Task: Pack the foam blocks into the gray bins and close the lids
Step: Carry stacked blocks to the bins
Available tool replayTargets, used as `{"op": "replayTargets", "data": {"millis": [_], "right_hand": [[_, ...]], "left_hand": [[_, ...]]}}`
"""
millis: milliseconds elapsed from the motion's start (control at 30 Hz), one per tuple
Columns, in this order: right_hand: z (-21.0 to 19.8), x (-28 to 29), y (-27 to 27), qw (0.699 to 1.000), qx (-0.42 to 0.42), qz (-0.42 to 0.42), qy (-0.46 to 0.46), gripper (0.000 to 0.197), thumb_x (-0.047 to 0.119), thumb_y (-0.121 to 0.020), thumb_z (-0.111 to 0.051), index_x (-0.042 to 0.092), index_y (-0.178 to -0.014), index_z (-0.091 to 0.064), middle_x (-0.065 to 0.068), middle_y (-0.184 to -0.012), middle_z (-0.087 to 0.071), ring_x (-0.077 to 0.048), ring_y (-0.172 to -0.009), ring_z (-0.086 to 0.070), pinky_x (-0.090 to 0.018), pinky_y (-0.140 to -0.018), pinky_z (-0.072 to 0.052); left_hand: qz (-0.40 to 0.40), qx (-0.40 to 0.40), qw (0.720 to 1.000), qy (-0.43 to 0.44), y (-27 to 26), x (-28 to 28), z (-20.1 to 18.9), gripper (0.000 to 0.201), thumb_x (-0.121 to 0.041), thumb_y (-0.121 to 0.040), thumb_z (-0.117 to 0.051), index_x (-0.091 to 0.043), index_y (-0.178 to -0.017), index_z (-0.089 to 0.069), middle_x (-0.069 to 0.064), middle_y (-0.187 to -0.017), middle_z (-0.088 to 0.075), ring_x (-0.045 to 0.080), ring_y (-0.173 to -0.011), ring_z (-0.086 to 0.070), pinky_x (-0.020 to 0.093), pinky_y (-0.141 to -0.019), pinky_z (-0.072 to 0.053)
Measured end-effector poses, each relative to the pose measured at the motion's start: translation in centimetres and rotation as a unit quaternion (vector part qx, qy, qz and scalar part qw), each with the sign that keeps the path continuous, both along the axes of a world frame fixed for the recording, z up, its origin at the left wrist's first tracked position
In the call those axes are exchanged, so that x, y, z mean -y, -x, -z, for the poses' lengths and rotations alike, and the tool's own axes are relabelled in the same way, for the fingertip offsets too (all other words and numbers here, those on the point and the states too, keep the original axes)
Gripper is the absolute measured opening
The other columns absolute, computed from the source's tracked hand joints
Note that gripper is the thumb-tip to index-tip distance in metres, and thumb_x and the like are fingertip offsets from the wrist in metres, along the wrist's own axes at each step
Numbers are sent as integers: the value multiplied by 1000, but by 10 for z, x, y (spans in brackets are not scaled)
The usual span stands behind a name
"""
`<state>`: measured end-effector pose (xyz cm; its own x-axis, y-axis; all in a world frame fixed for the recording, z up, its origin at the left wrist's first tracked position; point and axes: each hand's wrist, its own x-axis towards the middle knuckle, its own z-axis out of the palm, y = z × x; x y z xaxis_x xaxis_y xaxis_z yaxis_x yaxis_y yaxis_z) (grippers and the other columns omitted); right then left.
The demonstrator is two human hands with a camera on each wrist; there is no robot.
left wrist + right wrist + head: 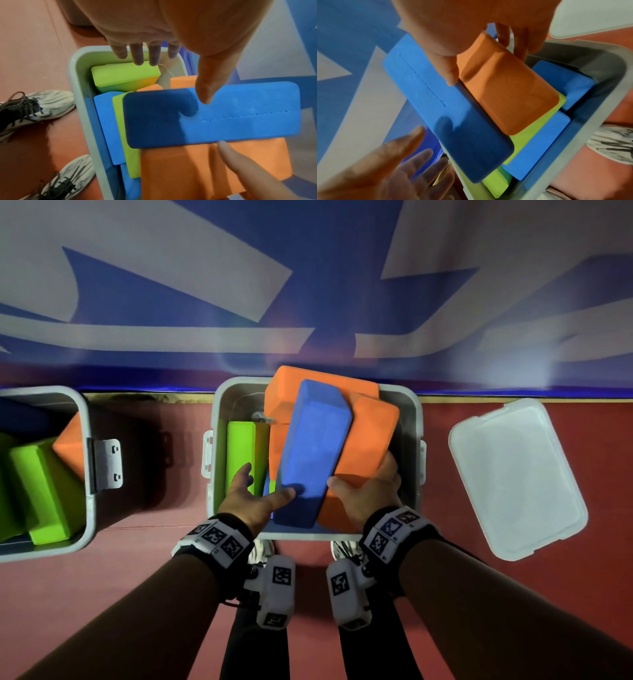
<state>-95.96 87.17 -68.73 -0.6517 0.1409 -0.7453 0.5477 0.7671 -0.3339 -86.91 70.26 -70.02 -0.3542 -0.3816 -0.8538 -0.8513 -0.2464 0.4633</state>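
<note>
The middle gray bin (213, 412) (77, 94) (607, 81) is piled with foam blocks. A long blue block (315, 446) (223, 119) (436, 108) lies tilted on top, sticking up over the rim. My right hand (363, 479) grips the orange block (371, 436) (505, 94) beside it, thumb on top and fingers curled behind. My left hand (267, 482) is spread with straight fingers, and only its thumb (205, 97) touches the blue block's near end. A green block (241, 453) (125, 77) stands at the bin's left side. Other blue and green blocks lie underneath.
A second gray bin (87, 419) at the left holds green and orange blocks, its latch hanging open. A translucent white lid (513, 474) lies on the red floor to the right. My shoes (42, 105) stand right by the bin. A blue-and-white wall runs behind.
</note>
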Motion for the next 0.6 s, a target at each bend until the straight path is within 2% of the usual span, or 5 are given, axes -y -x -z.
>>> {"op": "replayTargets", "data": {"millis": [133,267,367,467,600], "right_hand": [[-11,-10,5,999,-13,43,0,109,43,-74,-77,24,-154,-6,-9,-153,-24,-32,-130,-43,-39,-103,-36],[-8,-21,17,996,-25,85,-4,101,45,-78,-72,24,-153,-8,-11,-151,-31,-33,-131,-43,-40,-105,-34],[9,-33,24,994,-28,97,-37,97,44,-80,-68,23,-154,-8,-14,-151,-32,-36,-132,-41,-45,-110,-32],[34,-51,32,990,-34,110,-79,83,35,-82,-63,18,-151,-20,-15,-148,-38,-33,-128,-46,-41,-109,-34],[60,-82,45,991,8,103,-83,59,24,-93,-54,10,-146,-33,-15,-143,-44,-31,-127,-47,-35,-97,-41]], "left_hand": [[18,-22,999,-19,-2,-7,-11,84,-19,-77,-80,-28,-148,-36,1,-149,-41,22,-136,-40,30,-98,-36],[44,-39,997,-41,6,-21,-16,46,-21,-82,-75,-27,-125,-61,0,-131,-56,17,-121,-53,32,-98,-42],[66,-46,995,-63,11,-41,-13,42,-19,-85,-72,-25,-125,-61,-2,-122,-62,17,-111,-59,36,-97,-45],[75,-49,993,-82,13,-64,-5,40,-17,-86,-71,-28,-123,-60,-1,-122,-63,21,-111,-61,35,-99,-45],[78,-62,987,-126,22,-94,-3,46,-8,-90,-64,-21,-133,-53,9,-105,-61,20,-79,-62,13,-55,-47]]}}
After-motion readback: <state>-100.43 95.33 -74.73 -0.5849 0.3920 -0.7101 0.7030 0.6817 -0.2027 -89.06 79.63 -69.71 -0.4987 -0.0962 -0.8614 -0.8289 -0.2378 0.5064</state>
